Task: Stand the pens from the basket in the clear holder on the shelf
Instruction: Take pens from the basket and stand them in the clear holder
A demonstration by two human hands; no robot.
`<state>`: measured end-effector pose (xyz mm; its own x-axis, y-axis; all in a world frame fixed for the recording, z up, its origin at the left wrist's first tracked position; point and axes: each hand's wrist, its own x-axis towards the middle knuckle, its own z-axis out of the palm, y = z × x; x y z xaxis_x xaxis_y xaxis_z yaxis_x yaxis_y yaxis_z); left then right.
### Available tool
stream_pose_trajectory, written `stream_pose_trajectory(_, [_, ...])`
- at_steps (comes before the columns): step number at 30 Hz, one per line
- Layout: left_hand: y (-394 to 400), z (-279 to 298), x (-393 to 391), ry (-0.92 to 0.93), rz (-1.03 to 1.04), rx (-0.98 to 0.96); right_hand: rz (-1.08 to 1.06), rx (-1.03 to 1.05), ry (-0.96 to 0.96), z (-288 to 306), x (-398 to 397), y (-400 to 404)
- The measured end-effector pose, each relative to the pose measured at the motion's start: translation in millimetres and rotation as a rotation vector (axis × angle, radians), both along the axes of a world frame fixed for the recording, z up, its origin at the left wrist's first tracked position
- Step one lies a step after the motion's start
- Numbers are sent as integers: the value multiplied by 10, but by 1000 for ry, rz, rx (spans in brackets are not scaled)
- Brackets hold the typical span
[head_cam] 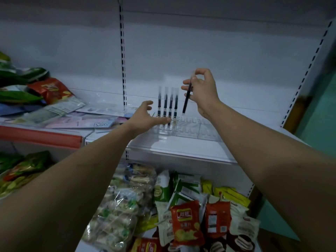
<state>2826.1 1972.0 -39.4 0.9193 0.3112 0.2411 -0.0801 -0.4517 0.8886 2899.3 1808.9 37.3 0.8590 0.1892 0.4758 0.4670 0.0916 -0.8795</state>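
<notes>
On a dim white shop shelf [181, 148], the right hand [203, 91] pinches a light, rigid pen [187, 99] by its upper barrel above the clear holder [190, 126]; the left hand [145, 117], fingers relaxed, steadies the holder's left end.

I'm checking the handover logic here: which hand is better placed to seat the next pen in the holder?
Right. The right hand already pinches a pen, tip down just above a free slot of the clear holder, beside four standing pens. The left hand holds nothing, resting against the holder's front.
</notes>
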Motion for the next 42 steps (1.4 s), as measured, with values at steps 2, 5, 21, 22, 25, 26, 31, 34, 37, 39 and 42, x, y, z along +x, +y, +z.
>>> stream_pose_trajectory(2, [-5,-17,87,12,-28,18,0,-12,6,-34,68,53])
stream_pose_trajectory(5, [-35,-44,168,-7,-54,6,2,-41,16,-84,110,103])
stream_pose_trajectory(21, [-71,-63,71,50,-7,22,-14,-319,10,-424,26,-2])
stream_pose_trajectory(22, [-75,-51,57,47,-4,28,-16,-331,28,-411,13,-21])
stream_pose_trajectory(25, [-89,20,-23,42,2,27,-25,-352,82,-373,-35,-74])
stream_pose_trajectory(26, [-100,49,-57,38,5,26,-33,-358,83,-359,-58,-93])
stream_pose_trajectory(31, [-248,146,-306,33,18,-11,-62,-343,104,-263,-286,-226])
stream_pose_trajectory(34, [-403,132,-506,33,59,-50,-68,-352,90,-287,-522,-329])
stream_pose_trajectory(37, [-555,92,-713,6,85,-64,-74,-473,-7,-423,-815,-469])
stream_pose_trajectory(39, [-634,71,-841,-14,92,-101,-65,-567,-58,-523,-996,-551])
stream_pose_trajectory(42, [-742,-10,-1003,-29,103,-151,-64,-701,-113,-671,-1218,-638])
